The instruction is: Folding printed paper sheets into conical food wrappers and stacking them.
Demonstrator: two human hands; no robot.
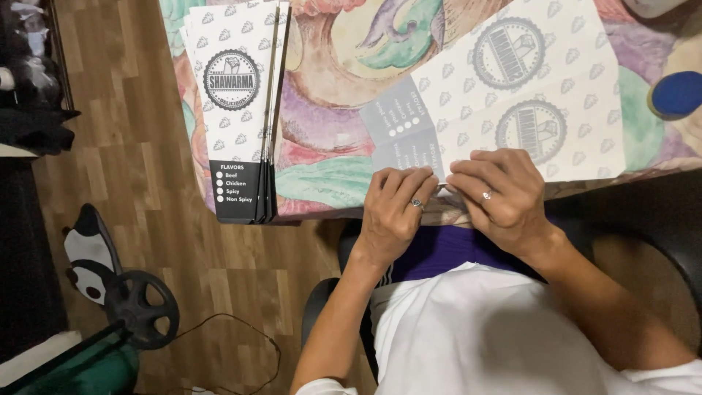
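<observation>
One flat white cardboard sleeve blank (526, 95), printed with small grey leaf marks, two round grey stamps and a grey end panel, lies at the near edge of the table with the colourful painted cloth (336, 66), and both hands pinch its near edge: the left hand (395, 212) and the right hand (501, 194) close their fingertips on the card. I judge the folding of this blank is only begun, because it is still spread open. Several finished folded sleeves (241, 110) with black end panels are stacked on the table to the left, well apart from the hands.

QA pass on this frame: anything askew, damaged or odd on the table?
Nothing looks damaged or spilled. The flat printed carton sheet lies at an angle across the table, both hands pressing its near edge. The stack of flat cartons sits tidy, overhanging the table edge slightly.
</observation>
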